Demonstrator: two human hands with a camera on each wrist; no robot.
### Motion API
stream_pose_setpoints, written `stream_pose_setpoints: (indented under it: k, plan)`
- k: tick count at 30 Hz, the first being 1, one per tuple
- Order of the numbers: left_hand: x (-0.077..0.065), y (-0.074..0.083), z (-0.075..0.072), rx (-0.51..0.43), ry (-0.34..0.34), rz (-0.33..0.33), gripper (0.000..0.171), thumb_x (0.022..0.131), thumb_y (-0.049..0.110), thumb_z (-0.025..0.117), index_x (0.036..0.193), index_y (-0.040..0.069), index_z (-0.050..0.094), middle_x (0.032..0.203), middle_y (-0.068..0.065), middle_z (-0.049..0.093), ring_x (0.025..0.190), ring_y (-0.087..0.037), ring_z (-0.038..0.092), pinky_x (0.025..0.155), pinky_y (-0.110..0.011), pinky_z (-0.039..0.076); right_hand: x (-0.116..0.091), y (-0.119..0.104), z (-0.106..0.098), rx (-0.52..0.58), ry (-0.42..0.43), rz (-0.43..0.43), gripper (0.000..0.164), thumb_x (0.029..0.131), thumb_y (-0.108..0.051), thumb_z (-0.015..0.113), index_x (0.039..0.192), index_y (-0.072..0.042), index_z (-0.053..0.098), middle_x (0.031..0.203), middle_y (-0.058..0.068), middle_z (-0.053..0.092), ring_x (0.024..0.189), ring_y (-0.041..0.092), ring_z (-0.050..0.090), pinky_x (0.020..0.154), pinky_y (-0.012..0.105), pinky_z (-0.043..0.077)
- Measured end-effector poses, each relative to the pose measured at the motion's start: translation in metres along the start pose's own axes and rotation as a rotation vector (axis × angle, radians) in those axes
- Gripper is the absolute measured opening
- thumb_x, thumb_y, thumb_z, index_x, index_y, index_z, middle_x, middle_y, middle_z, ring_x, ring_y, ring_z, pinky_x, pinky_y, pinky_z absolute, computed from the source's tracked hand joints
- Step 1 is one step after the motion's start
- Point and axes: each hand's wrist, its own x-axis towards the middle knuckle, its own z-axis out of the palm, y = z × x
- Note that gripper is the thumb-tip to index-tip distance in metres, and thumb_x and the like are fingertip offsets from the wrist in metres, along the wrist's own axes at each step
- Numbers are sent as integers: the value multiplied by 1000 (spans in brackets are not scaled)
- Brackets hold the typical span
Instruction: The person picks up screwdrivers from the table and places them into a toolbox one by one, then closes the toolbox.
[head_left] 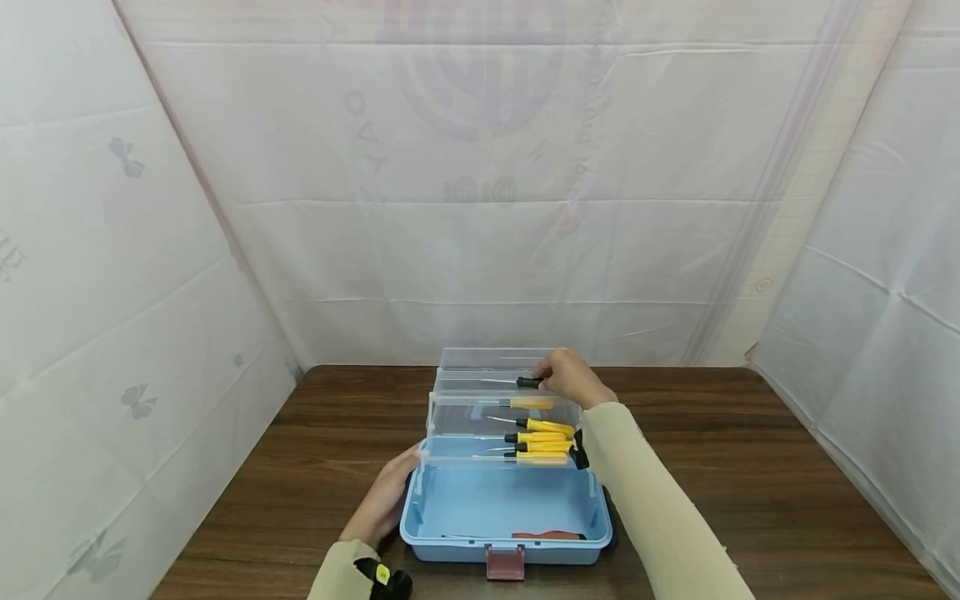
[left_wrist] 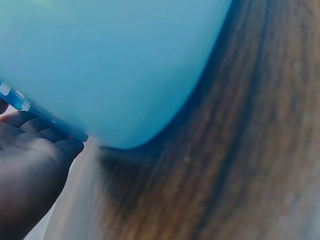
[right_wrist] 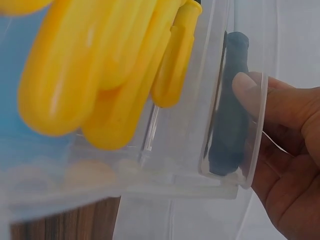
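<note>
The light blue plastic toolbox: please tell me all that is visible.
The light blue toolbox looks plastic, rectangular with rounded corners, and stands open on the brown wooden table. Its reddish latch hangs in front; transparent tiered trays rise behind. A red-handled tool lies inside. The left hand holds the toolbox's left rear edge.

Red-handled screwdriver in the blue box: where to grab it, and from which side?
I'd take the red-handled screwdriver by mid-handle, from above. The handle is thick, the shaft thin. It lies along the front wall of the blue box, so coming level from the front would likely meet that wall; nothing shows over the handle.
</note>
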Motion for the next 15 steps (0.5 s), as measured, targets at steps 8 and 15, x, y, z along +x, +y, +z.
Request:
stream_pose_setpoints:
  k: [8,15]
  plan:
    - [1,-1,-1,12,17,-4,59,102,32,40,150,1,27,154,-25,28,142,-42,26,113,-59,26,-2,-2,-6,6,-6,-16,21,87,3,64,106,-2,73,104,11,71,91,21,67,80,35,58]
    - [1,0,-2,18,24,-12,59,102,32,40,150,1,27,154,-24,28,142,-43,26,113,-59,26,-3,0,-12,22,-6,-37,21,88,1,64,107,-1,72,104,12,71,89,22,67,77,36,58]
